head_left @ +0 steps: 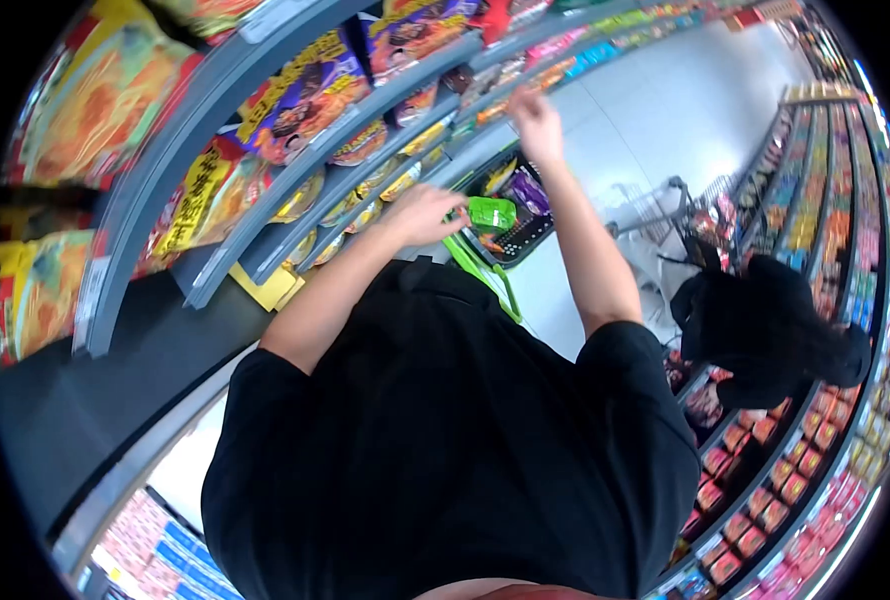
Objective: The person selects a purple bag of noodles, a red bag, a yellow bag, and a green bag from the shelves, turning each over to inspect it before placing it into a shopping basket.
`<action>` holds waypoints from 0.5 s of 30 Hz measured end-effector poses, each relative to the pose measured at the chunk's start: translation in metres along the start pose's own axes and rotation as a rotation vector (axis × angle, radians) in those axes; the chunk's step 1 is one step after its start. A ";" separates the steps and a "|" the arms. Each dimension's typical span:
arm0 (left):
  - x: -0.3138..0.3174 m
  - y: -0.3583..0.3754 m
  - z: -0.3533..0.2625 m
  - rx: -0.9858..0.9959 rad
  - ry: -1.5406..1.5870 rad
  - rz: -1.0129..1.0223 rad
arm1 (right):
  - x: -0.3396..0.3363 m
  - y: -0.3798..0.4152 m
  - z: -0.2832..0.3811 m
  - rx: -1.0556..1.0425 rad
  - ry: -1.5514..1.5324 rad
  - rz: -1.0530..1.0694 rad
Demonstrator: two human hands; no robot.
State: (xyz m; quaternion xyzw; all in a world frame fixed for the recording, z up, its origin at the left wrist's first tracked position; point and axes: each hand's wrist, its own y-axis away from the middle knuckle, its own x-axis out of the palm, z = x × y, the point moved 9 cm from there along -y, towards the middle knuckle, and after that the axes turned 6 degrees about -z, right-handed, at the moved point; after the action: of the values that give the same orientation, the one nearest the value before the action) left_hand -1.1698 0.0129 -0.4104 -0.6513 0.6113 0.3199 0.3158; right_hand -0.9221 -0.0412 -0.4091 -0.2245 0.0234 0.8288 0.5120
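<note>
My left hand (427, 215) is low beside the shelf front, its fingertips at the left edge of a green package (491, 213); whether it grips anything is too small to tell. Raised over the floor beyond the basket is my right hand (535, 112), its fingers bent and blurred, with no object visible in it. The black basket (521, 247) holds the green package and a purple package (531, 191). A bright green handle (495, 280) lies at the basket's near side.
Shelves (155, 200) of bagged snacks curve along the left. A person in black (765, 325) stands at the right beside a shopping cart (665, 215). More stocked shelves (800, 440) line the right side.
</note>
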 end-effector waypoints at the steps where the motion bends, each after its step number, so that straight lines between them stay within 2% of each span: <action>1: 0.016 0.009 0.006 0.017 0.004 0.019 | -0.002 0.041 -0.030 0.072 0.085 0.104; 3: 0.076 0.035 0.028 0.061 -0.149 0.226 | 0.006 0.142 -0.088 0.199 0.167 0.367; 4: 0.084 0.043 0.028 0.064 -0.145 0.236 | 0.019 0.206 -0.124 0.075 0.232 0.591; 5: 0.093 0.050 0.027 0.076 -0.172 0.276 | 0.013 0.251 -0.109 0.288 0.243 0.709; 6: 0.102 0.056 0.026 0.088 -0.199 0.314 | 0.017 0.298 -0.105 0.392 0.255 0.917; 7: 0.109 0.060 0.025 0.128 -0.205 0.296 | 0.011 0.331 -0.119 0.576 0.325 0.901; 8: 0.114 0.062 0.021 0.129 -0.204 0.300 | 0.009 0.345 -0.113 0.580 0.322 0.900; 10: 0.122 0.062 0.017 0.095 -0.192 0.309 | 0.001 0.346 -0.089 0.598 0.164 0.753; 12: 0.126 0.061 0.013 0.088 -0.185 0.284 | 0.004 0.348 -0.073 0.553 0.193 0.805; 14: 0.128 0.069 0.011 0.081 -0.174 0.270 | 0.012 0.353 -0.079 0.361 0.485 0.830; 15: 0.125 0.073 0.011 0.084 -0.163 0.259 | 0.015 0.356 -0.082 0.351 0.520 0.794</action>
State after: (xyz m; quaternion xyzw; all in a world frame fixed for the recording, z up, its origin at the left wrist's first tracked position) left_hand -1.2372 -0.0561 -0.5187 -0.5253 0.6753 0.3838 0.3475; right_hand -1.2051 -0.2195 -0.5572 -0.3077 0.3726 0.8599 0.1646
